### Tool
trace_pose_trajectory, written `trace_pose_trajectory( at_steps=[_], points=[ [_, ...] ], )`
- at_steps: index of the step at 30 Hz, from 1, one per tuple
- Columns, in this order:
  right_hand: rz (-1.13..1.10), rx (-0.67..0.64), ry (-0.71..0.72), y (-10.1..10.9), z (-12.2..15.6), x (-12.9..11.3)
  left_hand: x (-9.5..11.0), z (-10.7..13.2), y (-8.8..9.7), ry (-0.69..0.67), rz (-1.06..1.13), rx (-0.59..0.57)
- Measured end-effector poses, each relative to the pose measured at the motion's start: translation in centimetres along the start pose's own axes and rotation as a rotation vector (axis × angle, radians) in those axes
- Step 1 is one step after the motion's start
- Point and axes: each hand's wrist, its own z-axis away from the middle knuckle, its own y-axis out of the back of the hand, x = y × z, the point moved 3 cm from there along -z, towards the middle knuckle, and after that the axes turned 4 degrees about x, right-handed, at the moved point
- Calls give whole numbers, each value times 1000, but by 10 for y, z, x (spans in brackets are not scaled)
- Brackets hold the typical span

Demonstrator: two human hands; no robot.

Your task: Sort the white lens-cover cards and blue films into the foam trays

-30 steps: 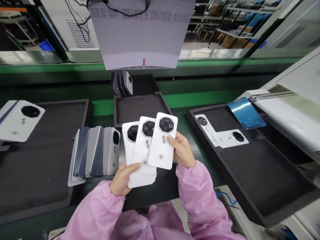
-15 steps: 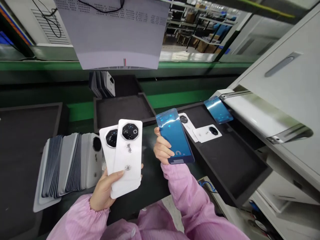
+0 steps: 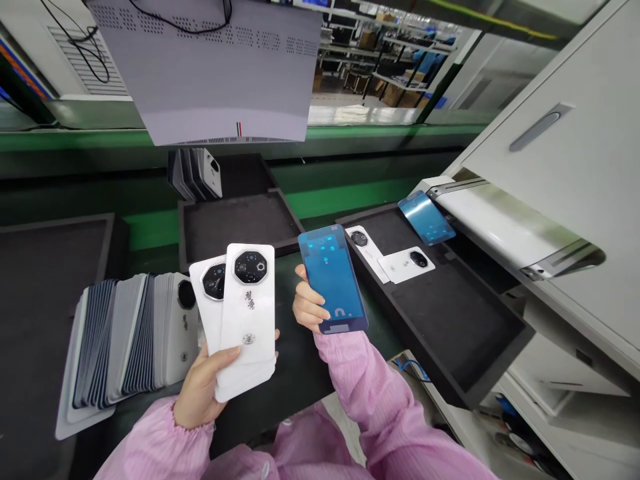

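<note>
Several white phone back panels (image 3: 249, 303), overlapping like a small fan, are gripped in my left hand (image 3: 201, 387). Its thumb presses on the front panel, which bears a dark octagonal camera area, dark lettering and a round emblem. My right hand (image 3: 309, 303) is closed on a phone panel covered in blue film (image 3: 334, 280), with the blue side facing me. The two hands are apart, with the dark worktop between them. Left of my left hand leans a long row of phone panels (image 3: 120, 340), white and dark-edged.
At right, a black tray (image 3: 450, 320) holds two white panels (image 3: 406, 265) and sits beside a roller machine (image 3: 515, 220), where another blue panel (image 3: 427, 217) lies. A rear tray (image 3: 237, 220) holds more panels (image 3: 195, 175). Another black tray (image 3: 55, 247) stands at left.
The blue panel in my right hand has tilted, so less glare shows on it. My left hand keeps its hold. The whole view has shifted slightly.
</note>
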Motion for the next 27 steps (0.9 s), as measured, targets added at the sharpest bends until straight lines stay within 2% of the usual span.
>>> trace_pose_trajectory(
  at_steps=[3,5,9,16,27],
  points=[
    [188,211,99,-1,1,-4,-1,0,1,-19,3,22],
    [254,321,221,-5,3,-9,-1,1,2,-32,19,46],
    [369,456,463,-10,11,-16,1,0,3,-49,27,67],
    [438,462,472,-11,12,-14,0,-1,3,-98,54,46],
    [546,459,533,-15,17,-14,-3,-3,6,-110,52,88]
  ],
)
